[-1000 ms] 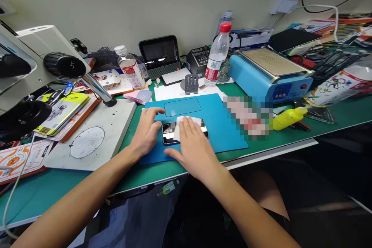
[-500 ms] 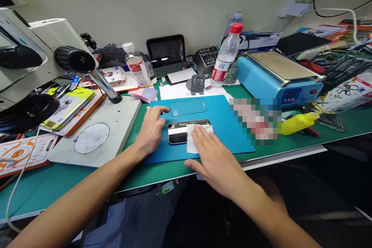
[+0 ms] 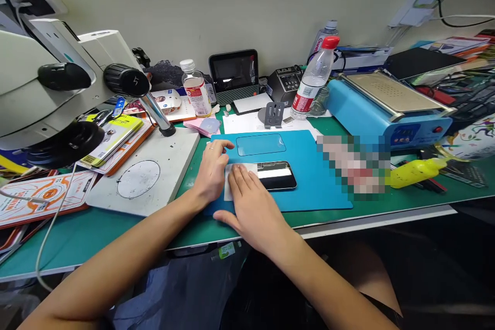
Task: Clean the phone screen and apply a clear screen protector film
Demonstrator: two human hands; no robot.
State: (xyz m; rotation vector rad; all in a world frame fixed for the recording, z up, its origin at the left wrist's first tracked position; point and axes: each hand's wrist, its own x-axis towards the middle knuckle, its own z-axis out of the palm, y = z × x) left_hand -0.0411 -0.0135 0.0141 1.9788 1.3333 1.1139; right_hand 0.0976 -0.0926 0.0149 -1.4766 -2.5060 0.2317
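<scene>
A phone (image 3: 279,175) lies face up on a blue mat (image 3: 320,185), its dark glossy screen reflecting a bright band. My right hand (image 3: 251,201) presses a white wipe (image 3: 229,185) flat onto the phone's left part with outstretched fingers, covering that end. My left hand (image 3: 212,170) rests on the mat beside the phone's left end, fingers loosely bent and apart, nothing visible in them. Whether it touches the phone is hidden. Behind the phone lies a clear screen protector (image 3: 261,145) with a dark outline.
A microscope (image 3: 58,98) on a pale base (image 3: 178,165) stands left. Bottles, including a red-capped bottle (image 3: 315,80), and a phone stand (image 3: 274,115) are behind the mat. To the right are a blue heating machine (image 3: 390,108) and a yellow bottle (image 3: 417,172).
My right hand has slid the wipe from the phone's right part to its left end, uncovering the right part. My left hand stays by the left end. The view has shifted slightly.
</scene>
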